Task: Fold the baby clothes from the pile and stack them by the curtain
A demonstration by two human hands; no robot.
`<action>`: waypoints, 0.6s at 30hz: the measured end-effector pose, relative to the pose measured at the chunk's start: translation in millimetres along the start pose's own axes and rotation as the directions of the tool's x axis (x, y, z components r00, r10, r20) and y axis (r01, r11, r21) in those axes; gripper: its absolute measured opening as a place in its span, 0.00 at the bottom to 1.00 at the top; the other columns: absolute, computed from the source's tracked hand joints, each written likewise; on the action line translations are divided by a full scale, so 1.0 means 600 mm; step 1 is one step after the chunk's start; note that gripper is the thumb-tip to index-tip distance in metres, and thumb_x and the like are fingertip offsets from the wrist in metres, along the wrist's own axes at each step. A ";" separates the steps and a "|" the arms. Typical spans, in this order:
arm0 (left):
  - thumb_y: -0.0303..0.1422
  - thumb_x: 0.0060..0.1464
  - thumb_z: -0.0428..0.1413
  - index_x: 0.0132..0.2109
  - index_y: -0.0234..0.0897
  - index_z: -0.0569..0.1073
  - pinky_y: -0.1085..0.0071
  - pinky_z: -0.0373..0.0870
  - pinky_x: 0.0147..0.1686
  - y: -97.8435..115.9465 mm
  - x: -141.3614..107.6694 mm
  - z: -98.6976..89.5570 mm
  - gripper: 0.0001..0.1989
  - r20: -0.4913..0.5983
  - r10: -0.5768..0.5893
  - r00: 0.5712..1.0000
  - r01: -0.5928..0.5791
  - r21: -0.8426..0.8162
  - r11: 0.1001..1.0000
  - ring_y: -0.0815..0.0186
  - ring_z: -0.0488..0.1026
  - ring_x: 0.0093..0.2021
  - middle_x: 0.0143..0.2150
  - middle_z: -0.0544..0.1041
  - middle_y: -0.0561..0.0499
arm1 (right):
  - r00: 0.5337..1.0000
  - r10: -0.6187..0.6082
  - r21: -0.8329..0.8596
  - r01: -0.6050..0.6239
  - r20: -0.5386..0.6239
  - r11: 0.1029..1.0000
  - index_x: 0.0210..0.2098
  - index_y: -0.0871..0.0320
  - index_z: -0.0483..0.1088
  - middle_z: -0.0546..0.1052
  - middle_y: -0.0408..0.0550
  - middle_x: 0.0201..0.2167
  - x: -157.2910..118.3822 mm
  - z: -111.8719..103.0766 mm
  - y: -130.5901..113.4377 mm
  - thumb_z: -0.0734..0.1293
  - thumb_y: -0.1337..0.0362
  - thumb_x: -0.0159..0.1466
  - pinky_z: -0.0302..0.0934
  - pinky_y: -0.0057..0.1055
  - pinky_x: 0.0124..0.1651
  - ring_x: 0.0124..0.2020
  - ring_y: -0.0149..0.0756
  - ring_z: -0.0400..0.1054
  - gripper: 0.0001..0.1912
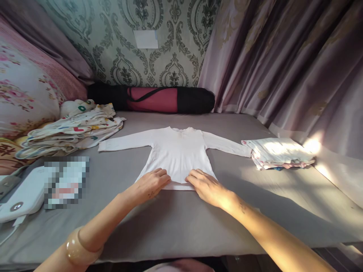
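Note:
A white long-sleeved shirt lies spread face-up, its sleeves stretched out to both sides and its neckline pointing away from me. My left hand is closed on the lower left part of the shirt just above the hem, with bent fingers. On the lower right part, my right hand grips the cloth in the same way. Between the two hands the fabric is slightly lifted and creased. My fingertips are partly hidden against the cloth.
A folded stack of clothes touches the right cuff. Patterned clothes are piled at left, near a white power bank with a cable and a pixelated item. A black-and-red rolled bag lies along the wall.

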State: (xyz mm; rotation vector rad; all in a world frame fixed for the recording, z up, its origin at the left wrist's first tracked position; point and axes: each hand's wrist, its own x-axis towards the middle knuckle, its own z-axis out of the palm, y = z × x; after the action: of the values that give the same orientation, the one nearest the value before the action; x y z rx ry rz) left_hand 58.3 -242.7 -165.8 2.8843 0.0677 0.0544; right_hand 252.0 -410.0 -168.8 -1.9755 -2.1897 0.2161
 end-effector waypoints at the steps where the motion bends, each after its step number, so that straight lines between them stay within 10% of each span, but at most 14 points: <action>1: 0.32 0.69 0.37 0.40 0.35 0.72 0.70 0.64 0.34 0.001 -0.003 -0.001 0.19 -0.009 0.008 1.000 -0.009 -0.018 1.000 0.65 0.68 0.35 0.37 0.72 0.46 | 1.000 -0.001 0.017 0.001 0.010 1.000 0.43 0.59 0.72 0.73 0.52 0.41 -0.002 -0.003 -0.001 0.55 0.81 0.62 0.64 0.33 0.46 0.44 0.39 0.66 0.20; 8: 0.40 0.67 0.41 0.40 0.37 0.74 0.69 0.68 0.37 -0.048 0.052 -0.008 0.19 -0.139 -0.165 0.977 0.153 -0.095 0.984 0.63 0.73 0.39 0.37 0.75 0.46 | 0.991 0.116 0.269 -0.130 0.068 0.954 0.47 0.52 0.74 0.77 0.46 0.48 0.063 -0.040 0.049 0.57 0.65 0.68 0.62 0.34 0.53 0.50 0.38 0.70 0.16; 13: 0.42 0.66 0.42 0.63 0.28 0.62 0.53 0.56 0.63 -0.091 0.133 0.046 0.26 -0.219 -0.317 0.923 0.335 0.049 0.941 0.50 0.56 0.67 0.66 0.62 0.33 | 0.919 0.390 0.097 -0.385 -0.050 0.918 0.67 0.58 0.57 0.58 0.55 0.68 0.155 0.005 0.095 0.50 0.59 0.72 0.40 0.46 0.69 0.69 0.43 0.47 0.26; 18: 0.50 0.66 0.35 0.69 0.30 0.55 0.48 0.45 0.67 -0.087 0.105 0.078 0.34 -0.134 -0.260 0.956 0.274 0.098 0.957 0.51 0.46 0.72 0.71 0.52 0.35 | 0.958 0.276 0.013 -0.278 0.073 0.961 0.71 0.64 0.44 0.41 0.56 0.72 0.127 0.043 0.077 0.47 0.54 0.72 0.26 0.50 0.70 0.72 0.44 0.30 0.32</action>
State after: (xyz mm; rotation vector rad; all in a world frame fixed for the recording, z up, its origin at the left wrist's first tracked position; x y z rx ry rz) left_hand 121.0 -200.7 -222.2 2.9546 0.4994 0.1788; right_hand 283.3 -328.9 -201.7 -2.2897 -1.9309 0.3539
